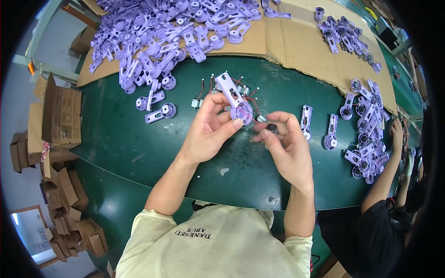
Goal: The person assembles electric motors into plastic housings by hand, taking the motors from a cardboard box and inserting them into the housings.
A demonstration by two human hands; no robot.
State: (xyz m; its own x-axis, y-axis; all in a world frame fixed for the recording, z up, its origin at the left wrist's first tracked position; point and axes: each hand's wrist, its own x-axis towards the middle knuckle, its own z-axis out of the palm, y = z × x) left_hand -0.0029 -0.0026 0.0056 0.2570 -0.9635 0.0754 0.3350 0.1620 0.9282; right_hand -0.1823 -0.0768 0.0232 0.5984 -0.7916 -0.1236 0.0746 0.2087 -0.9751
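My left hand (208, 132) is closed on a light purple plastic housing (228, 89), holding it tilted above the table. It has a slotted rectangular arm and an open round ring, with my thumb at the ring's edge. Thin red wire shows at the ring. Just to its right, my right hand (293, 155) is closed with a small black round part (272, 128) between thumb and fingers; the fingertips are slightly blurred. Near these fingertips is a small pale block with wires (261, 118); whether I touch it cannot be told. Behind my left hand lie several small wired motors (196, 103).
Purple housings (153, 41) are heaped on cardboard (296, 46) at the far side. More housings (366, 134), some with black parts, pile up at the right. Two single housings (330, 132) lie right of my hand. A co-worker's arm (387, 164) reaches in there. Cartons (62, 111) stand left.
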